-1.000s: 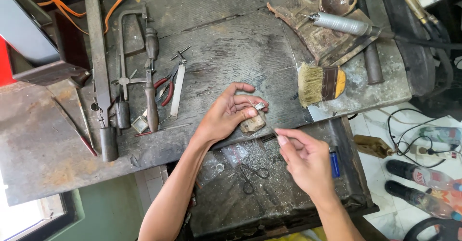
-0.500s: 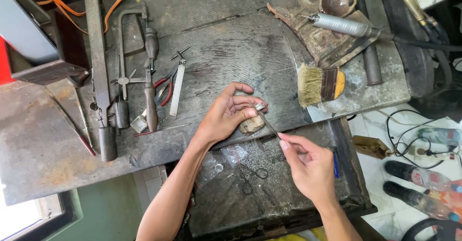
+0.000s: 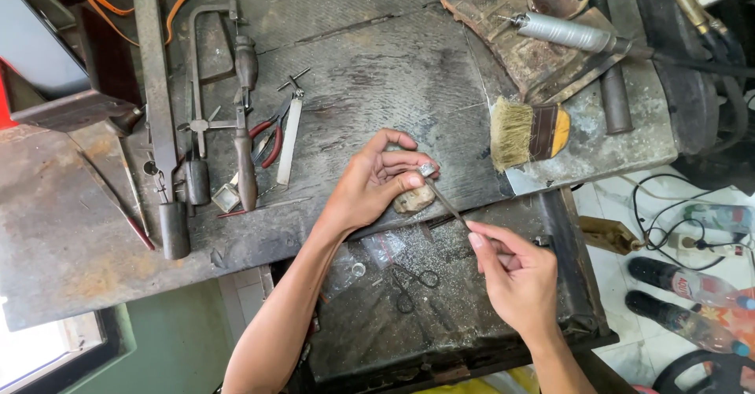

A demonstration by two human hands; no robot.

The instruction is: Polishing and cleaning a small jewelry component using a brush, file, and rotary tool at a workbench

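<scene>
The left hand (image 3: 370, 189) rests at the front edge of the dark worktop (image 3: 354, 71), its fingers clamped on a small silver ring (image 3: 425, 170). The ring is braced against a worn wooden bench peg (image 3: 414, 200) that juts from the edge, which gives it support while it is worked. The right hand (image 3: 515, 276) hovers over the open drawer tray (image 3: 550, 221) below, fingers closed together on a thin needle file (image 3: 447, 202) whose tip meets the ring. The tray sits directly under the work, where filings would fall into it.

Count of items in view:
- One ring, one needle file in use.
- One brush (image 3: 528, 132), set just right of the work, within reach.
- One frame saw (image 3: 203, 71), one pair of red-handled pliers (image 3: 267, 138), grouped with other hand tools at the left.
- One rotary handpiece (image 3: 562, 32) at the back right.
- One pair of scissors (image 3: 409, 284) in the tray.
- Two bottles (image 3: 684, 303) on the floor.
</scene>
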